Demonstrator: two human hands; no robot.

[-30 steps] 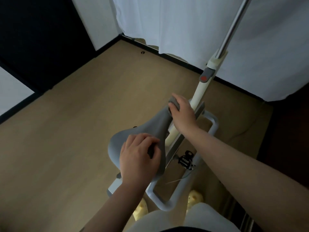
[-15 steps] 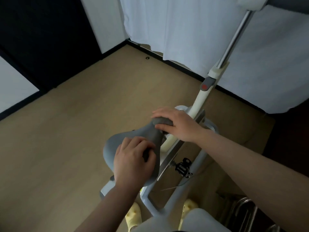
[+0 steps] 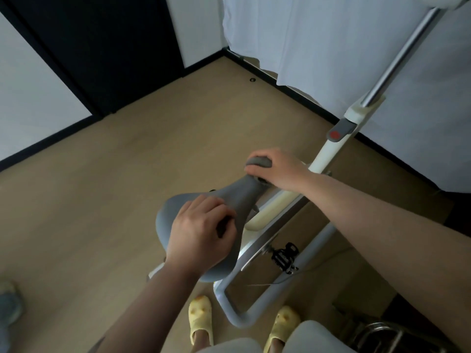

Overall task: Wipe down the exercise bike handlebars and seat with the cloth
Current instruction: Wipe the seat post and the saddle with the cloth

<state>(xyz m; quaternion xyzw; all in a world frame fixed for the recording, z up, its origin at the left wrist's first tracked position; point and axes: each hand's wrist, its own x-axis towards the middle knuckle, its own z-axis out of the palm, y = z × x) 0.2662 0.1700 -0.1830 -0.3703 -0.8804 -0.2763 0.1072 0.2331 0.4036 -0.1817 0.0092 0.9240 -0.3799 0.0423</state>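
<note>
Since a second earlier, my right hand [image 3: 279, 171] had slid from the side of the saddle's nose up onto its tip, and my view had tilted up so that more of the curtain showed. That hand curled over the narrow front end of the grey seat [image 3: 198, 217], with a small grey wad, which I took for the cloth [image 3: 259, 162], pinched between fingers and thumb; I could not tell for certain where cloth ended and saddle began. My left hand [image 3: 201, 233] rested on the wide rear part of the seat, fingers bent and gripping the right edge of the padding.

The seat sat near the middle of the scene, nose pointing far and right toward the white post [image 3: 328, 154] of the exercise bike. A grey clamp with a red dot [image 3: 340, 131] sat on that post, and a metal tube [image 3: 397, 59] rose from it toward the far right. The handlebars were out of view. Below the seat ran the pale frame [image 3: 270, 210], a black pedal [image 3: 284, 256] to its right, and the grey base loop [image 3: 239, 319] near my feet. My yellow slippers [image 3: 200, 315] stood on the wooden floor [image 3: 102, 200]. A white curtain [image 3: 331, 34] hung at the far side, and a dark door [image 3: 102, 47] stood at the far left.
</note>
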